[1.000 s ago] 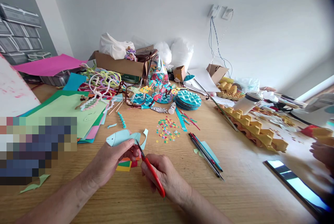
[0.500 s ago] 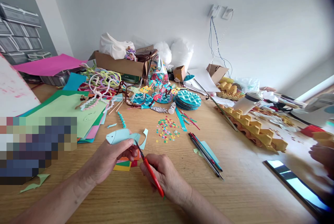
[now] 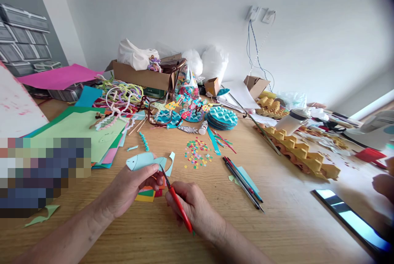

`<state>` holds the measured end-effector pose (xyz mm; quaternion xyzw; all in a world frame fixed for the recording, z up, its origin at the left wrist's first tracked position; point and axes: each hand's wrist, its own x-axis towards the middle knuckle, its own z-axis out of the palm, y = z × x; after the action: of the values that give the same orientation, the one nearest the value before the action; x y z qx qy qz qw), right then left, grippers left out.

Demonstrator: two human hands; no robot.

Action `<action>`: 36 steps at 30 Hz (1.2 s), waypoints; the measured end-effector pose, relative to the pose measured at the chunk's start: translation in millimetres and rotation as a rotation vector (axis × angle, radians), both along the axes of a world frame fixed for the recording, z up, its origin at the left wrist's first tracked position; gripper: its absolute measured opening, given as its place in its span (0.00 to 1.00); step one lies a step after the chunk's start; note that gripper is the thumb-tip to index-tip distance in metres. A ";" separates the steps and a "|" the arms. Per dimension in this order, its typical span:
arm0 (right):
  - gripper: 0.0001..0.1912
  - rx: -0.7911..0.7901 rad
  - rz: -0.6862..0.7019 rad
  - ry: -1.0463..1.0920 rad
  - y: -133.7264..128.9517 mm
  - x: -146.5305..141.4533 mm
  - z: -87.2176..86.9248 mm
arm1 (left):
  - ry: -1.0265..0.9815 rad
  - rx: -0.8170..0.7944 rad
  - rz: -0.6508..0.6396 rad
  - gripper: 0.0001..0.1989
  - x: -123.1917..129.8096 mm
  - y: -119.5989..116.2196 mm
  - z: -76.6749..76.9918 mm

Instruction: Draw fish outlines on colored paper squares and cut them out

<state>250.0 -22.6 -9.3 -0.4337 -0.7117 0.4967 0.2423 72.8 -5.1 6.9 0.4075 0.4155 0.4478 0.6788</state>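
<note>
Between its thumb and fingers my left hand (image 3: pixel 134 188) pinches a light blue paper fish (image 3: pixel 140 160), whose drawn eye and head point left. Red-handled scissors (image 3: pixel 179 208) are gripped in my right hand (image 3: pixel 197 210), their dark blades meeting the paper near the fish's tail. Just right of the tail is a curled light blue paper strip (image 3: pixel 170 163). Small coloured paper pieces (image 3: pixel 144 196) lie on the table beneath my left hand.
Confetti dots (image 3: pixel 197 153) and several pens (image 3: pixel 243 184) lie beyond my hands. Stacked coloured paper (image 3: pixel 83 133) is at left. A yellow egg carton (image 3: pixel 301 153), a phone (image 3: pixel 347 215) and another person's hand (image 3: pixel 383 186) are at right. Blue wavy plates (image 3: pixel 221 117) stand behind.
The other person's hand at the far right has moved slightly right and down, uncovering more of a red object. My hands, the fish and the scissors have barely shifted.
</note>
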 end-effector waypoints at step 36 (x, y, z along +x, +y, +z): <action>0.22 0.041 0.007 -0.033 -0.1 0.7 3.9 | -0.007 0.012 -0.001 0.08 -1.6 -0.7 -2.2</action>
<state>250.8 -22.7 -5.4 -0.4344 -0.7272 0.4756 0.2374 71.3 -5.8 4.7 0.4102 0.4103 0.4515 0.6779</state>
